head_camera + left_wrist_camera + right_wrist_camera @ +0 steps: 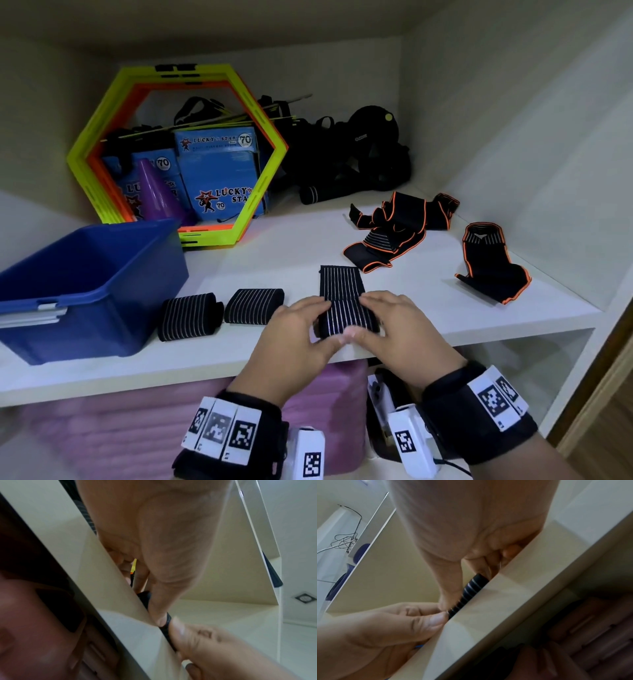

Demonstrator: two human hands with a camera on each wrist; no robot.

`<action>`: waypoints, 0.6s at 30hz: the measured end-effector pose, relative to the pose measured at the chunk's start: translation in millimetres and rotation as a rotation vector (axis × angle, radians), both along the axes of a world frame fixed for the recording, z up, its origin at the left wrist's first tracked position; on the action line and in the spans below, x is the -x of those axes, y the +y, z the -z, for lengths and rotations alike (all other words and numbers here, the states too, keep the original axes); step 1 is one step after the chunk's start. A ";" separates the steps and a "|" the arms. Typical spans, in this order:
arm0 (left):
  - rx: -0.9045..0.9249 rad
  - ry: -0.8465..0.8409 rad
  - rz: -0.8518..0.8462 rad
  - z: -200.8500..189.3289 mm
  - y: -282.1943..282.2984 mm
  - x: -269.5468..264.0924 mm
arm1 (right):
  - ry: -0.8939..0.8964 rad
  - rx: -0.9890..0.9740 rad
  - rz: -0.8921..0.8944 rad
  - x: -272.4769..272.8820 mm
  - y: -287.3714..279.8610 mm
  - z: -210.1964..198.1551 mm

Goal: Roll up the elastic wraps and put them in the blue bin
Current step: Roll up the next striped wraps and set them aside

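A black elastic wrap with white stripes (342,294) lies near the front edge of the white shelf (428,315), its near part rolled and its far part flat. My left hand (301,325) and right hand (387,318) both grip the rolled part, thumbs at the front, fingers over the top. In the wrist views the roll (467,593) (165,627) shows at the shelf edge between the thumbs. Two rolled wraps (190,317) (255,305) lie to the left, beside the blue bin (41,298), whose inside looks bare.
Two black wraps with orange edging (394,236) (489,263) lie loose at the right. At the back stand a yellow-green hexagon frame (89,137), blue boxes (222,178), a purple cone (154,192) and black straps (352,157). Pink mats (120,428) fill the shelf below.
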State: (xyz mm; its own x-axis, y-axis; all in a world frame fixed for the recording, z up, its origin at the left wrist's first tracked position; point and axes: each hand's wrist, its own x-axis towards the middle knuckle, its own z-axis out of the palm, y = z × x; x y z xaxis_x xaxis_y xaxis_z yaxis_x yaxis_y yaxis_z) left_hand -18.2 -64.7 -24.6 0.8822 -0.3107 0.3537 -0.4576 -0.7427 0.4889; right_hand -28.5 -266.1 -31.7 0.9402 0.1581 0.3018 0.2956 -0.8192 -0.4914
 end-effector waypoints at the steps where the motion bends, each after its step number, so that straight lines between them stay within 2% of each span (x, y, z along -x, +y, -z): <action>1: 0.023 0.035 0.010 -3.3 1.8 0.8 | 0.027 0.010 -0.017 0.5 -1.7 -1.0; 4: 0.113 0.103 0.001 -9.0 2.2 2.7 | 0.050 -0.049 -0.027 -0.3 -4.5 -7.2; 8: 0.097 0.057 -0.073 -9.5 -4.1 -1.0 | -0.018 -0.250 0.089 -1.2 0.0 -12.8; 11: 0.102 0.021 -0.186 -4.4 -8.0 -6.4 | -0.044 -0.270 0.184 -2.2 8.0 -10.1; 14: 0.206 0.018 -0.245 -3.1 -15.0 -7.0 | -0.062 -0.319 0.245 -2.9 12.8 -7.7; 18: 0.278 -0.006 -0.278 -6.1 -22.9 0.2 | -0.059 -0.234 0.291 -3.0 12.8 -11.2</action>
